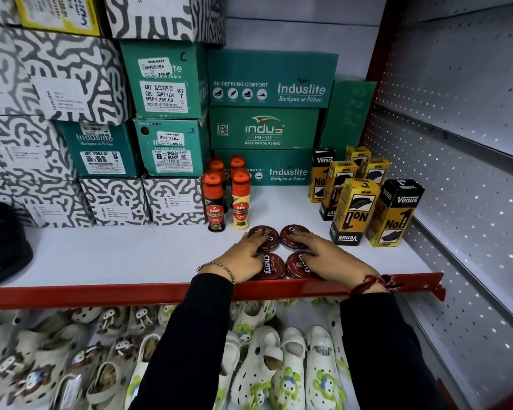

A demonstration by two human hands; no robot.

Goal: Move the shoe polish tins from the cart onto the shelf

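Note:
Several round dark-red Cherry shoe polish tins lie flat in a tight square near the front of the white shelf (116,255): a back-left tin (268,236), a back-right tin (293,233), a front-left tin (270,266) and a front-right tin (299,266). My left hand (243,258) rests on the two left tins with fingers spread. Over the two right tins lies my right hand (323,257), fingers flat. Neither hand lifts a tin. The cart is out of view.
Kiwi polish bottles (240,199) stand just behind the tins. Yellow Venus boxes (353,208) stand to the right. Green and patterned shoe boxes (267,128) fill the back and left. A red lip (101,294) edges the shelf; white clogs (264,359) sit below.

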